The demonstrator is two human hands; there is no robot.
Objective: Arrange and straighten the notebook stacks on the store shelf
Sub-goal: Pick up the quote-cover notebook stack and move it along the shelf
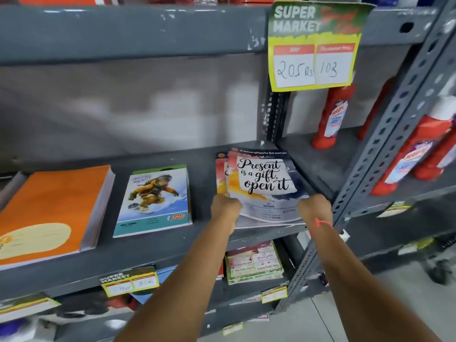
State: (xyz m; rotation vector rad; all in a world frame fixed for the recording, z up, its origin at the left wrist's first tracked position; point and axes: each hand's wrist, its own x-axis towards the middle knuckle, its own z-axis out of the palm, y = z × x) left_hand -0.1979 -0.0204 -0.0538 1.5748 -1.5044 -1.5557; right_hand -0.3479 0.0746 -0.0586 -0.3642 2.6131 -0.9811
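A stack of notebooks with the cover "Present is a gift, open it" (265, 178) lies at the right end of the grey shelf (153, 248), fanned and skewed, its near edge over the shelf lip. My left hand (225, 208) grips the stack's near left corner. My right hand (314, 209) holds its near right corner; a red thread circles that wrist. A neat stack with a snowboarder cover (155, 201) sits in the middle. A thick orange stack (53, 208) lies at the left.
A yellow price sign (313, 45) hangs from the shelf above. A slotted upright post (377, 154) stands right of the stack. Red cleaner bottles (332, 117) fill the neighbouring bay. More notebooks (254, 262) and price tags (129, 282) sit on the shelf below.
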